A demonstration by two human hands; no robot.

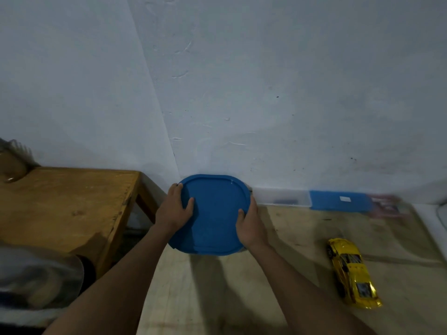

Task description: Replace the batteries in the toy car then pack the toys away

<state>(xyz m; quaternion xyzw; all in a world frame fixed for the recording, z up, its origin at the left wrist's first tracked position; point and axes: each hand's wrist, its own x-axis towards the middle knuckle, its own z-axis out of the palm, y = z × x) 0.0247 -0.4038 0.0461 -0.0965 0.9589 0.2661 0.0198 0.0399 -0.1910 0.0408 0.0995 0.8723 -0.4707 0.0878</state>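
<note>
Pale wall (266,81) behind; light table (242,298) below it, brown side table (60,201) to its left. We noted a blue lid (215,213) at the table's far left corner, close to the wall (what lay under it we could not tell). A clear box (280,195) sat against the wall further right. The yellow car (352,272) lay on the table, well right of the lid. The left hand (173,209) and right hand (250,226) each gripped the lid's rim, thumbs on top.
</note>
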